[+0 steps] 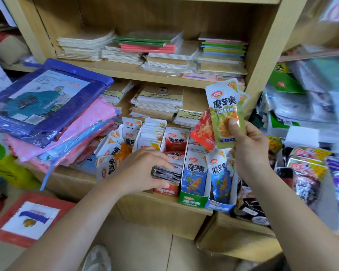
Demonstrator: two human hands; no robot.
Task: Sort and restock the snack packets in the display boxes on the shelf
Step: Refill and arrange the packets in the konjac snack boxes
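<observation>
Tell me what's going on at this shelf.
A person is sorting snack packets at a wooden shelf. The right hand holds up a few packets, a green packet in front and a red packet behind it. The left hand grips a stack of packets lying in the red display box. Next to it, the green box and the blue box hold blue packets standing upright.

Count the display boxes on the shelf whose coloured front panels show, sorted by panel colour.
Red box: 1
Green box: 1
Blue box: 1
Total: 3
</observation>
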